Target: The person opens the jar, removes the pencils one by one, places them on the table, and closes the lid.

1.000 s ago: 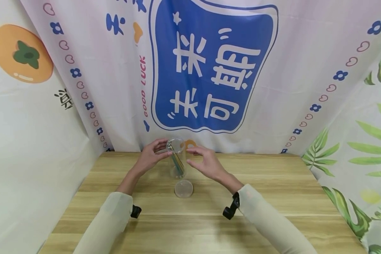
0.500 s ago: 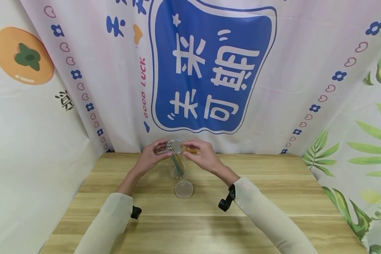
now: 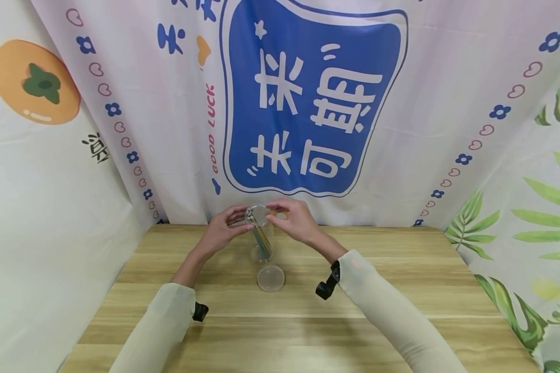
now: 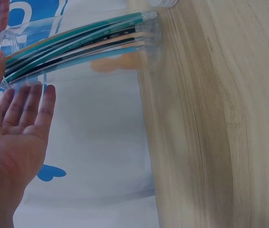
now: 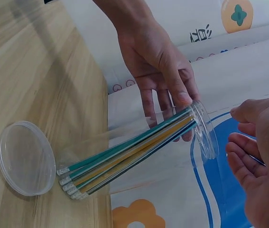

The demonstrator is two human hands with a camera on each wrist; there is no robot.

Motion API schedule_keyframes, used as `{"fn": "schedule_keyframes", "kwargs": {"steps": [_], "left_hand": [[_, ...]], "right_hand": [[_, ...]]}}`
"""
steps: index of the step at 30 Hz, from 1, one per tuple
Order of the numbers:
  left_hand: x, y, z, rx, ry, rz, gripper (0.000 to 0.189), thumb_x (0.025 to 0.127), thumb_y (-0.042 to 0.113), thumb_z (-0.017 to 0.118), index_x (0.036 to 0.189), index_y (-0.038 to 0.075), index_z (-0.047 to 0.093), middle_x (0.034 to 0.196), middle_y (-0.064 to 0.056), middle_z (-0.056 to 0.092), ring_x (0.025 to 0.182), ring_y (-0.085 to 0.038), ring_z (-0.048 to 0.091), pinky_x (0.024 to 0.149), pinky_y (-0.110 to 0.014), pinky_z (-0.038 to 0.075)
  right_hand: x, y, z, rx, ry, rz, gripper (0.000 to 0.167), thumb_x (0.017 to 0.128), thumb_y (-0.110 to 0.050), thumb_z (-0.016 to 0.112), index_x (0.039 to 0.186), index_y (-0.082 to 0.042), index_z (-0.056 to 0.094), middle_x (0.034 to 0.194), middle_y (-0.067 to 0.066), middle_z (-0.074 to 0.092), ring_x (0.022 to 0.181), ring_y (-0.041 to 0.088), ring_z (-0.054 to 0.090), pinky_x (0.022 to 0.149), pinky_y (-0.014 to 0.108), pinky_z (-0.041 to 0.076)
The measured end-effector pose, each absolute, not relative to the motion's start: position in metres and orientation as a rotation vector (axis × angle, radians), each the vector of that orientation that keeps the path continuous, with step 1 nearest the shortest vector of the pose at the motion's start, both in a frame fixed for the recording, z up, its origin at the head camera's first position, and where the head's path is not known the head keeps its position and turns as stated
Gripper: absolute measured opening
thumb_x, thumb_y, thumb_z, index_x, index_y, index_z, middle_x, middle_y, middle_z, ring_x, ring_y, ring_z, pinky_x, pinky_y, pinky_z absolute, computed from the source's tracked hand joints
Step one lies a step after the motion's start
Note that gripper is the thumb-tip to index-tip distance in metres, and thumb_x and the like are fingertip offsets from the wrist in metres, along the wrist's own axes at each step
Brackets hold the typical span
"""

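Observation:
A tall clear plastic jar (image 5: 206,135) stands on the table near its back edge, its top uncovered. Several pencils (image 5: 129,154), green, yellow, blue and dark, lean together inside it. My left hand (image 3: 221,230) holds the jar by its upper part, thumb at the rim and fingers round the far side, as the left wrist view also shows. On the opposite side, my right hand (image 3: 297,223) is raised beside the rim with fingers bent loosely; in the right wrist view a gap separates it from the jar. A round clear lid (image 3: 270,278) lies on the table in front of the jar.
The wooden table (image 3: 242,331) ends just behind the jar, where a printed curtain (image 3: 382,207) hangs. More printed cloth (image 3: 65,217) closes off the left side, and leaf-patterned cloth (image 3: 532,207) the right.
My right hand has moved left and slightly up, closer to the jar's rim. My left hand, the jar and the lid stay where they were.

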State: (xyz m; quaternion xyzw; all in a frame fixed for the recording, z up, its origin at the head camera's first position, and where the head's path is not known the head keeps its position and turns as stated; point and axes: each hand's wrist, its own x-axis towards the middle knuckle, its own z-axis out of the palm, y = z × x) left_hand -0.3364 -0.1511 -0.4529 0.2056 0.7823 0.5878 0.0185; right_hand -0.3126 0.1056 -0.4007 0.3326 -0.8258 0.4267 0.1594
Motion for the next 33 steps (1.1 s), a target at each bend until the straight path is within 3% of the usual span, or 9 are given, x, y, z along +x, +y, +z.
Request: {"fn": "schedule_keyframes", "kwargs": {"steps": [6, 22, 29, 33], "left_hand": [[-0.336, -0.151, -0.453, 0.627, 2.411, 1.828, 0.062, 0.095, 0.018, 0.082, 0.15, 0.006, 0.055, 0.148, -0.02, 0.061, 0.137, -0.038, 0.06, 0.104, -0.037, 0.059], [-0.338, -0.152, -0.455, 0.645, 2.404, 1.838, 0.061, 0.096, 0.017, 0.082, 0.15, 0.005, 0.055, 0.147, -0.019, 0.061, 0.137, -0.036, 0.06, 0.103, -0.032, 0.059], [-0.338, -0.152, -0.454, 0.654, 2.402, 1.838, 0.062, 0.095, 0.02, 0.083, 0.149, 0.006, 0.057, 0.146, -0.018, 0.062, 0.136, -0.036, 0.06, 0.102, -0.032, 0.06], [-0.337, -0.152, -0.454, 0.653, 2.4, 1.837, 0.062, 0.095, 0.02, 0.083, 0.15, 0.006, 0.056, 0.147, -0.018, 0.062, 0.137, -0.036, 0.06, 0.101, -0.031, 0.06]], "right_hand": [[-0.315, 0.102, -0.397, 1.002, -2.372, 1.206, 0.026, 0.095, -0.005, 0.078, 0.118, 0.006, 0.076, 0.115, 0.021, 0.075, 0.104, 0.032, 0.074, 0.095, 0.048, 0.063], [-0.323, 0.088, -0.389, 1.071, -2.488, 1.019, 0.023, 0.095, -0.005, 0.078, 0.116, 0.004, 0.077, 0.112, 0.017, 0.077, 0.098, 0.025, 0.073, 0.09, 0.041, 0.064], [-0.325, 0.083, -0.383, 1.055, -2.542, 0.955, 0.02, 0.094, -0.004, 0.078, 0.114, 0.0, 0.079, 0.107, 0.011, 0.077, 0.097, 0.021, 0.072, 0.089, 0.03, 0.063], [-0.329, 0.081, -0.38, 1.062, -2.582, 0.95, 0.019, 0.095, -0.004, 0.077, 0.113, 0.0, 0.08, 0.107, 0.011, 0.077, 0.098, 0.022, 0.072, 0.092, 0.038, 0.063]]}}
